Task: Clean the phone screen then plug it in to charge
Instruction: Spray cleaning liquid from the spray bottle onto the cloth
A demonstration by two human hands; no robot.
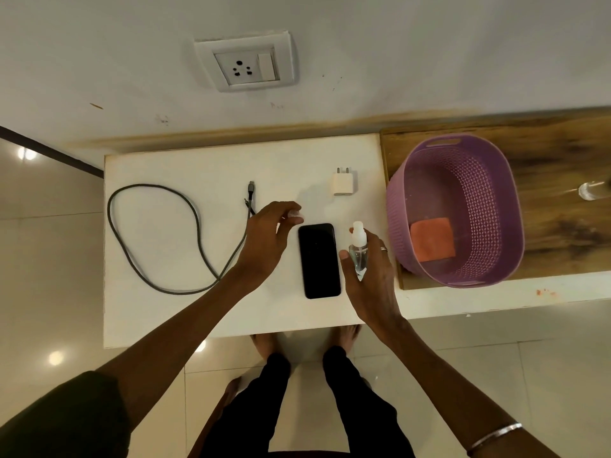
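A black phone (319,260) lies screen up on the white table (185,312), between my two hands. My right hand (370,276) grips a small clear spray bottle (358,251) with a white nozzle, just right of the phone. My left hand (267,239) hovers left of the phone's top end, its fingertips pinching a small clear cap (294,213). A grey braided cable (158,239) lies looped on the table's left part. A white charger plug (345,182) rests near the far edge. An orange cloth (432,239) sits inside the purple basket (496,259).
A white wall socket (246,62) with a switch is on the wall above the table. The basket stands on a wooden board (562,166) to the right, with a clear glass object (591,190) at its far right. My feet show below the table's near edge.
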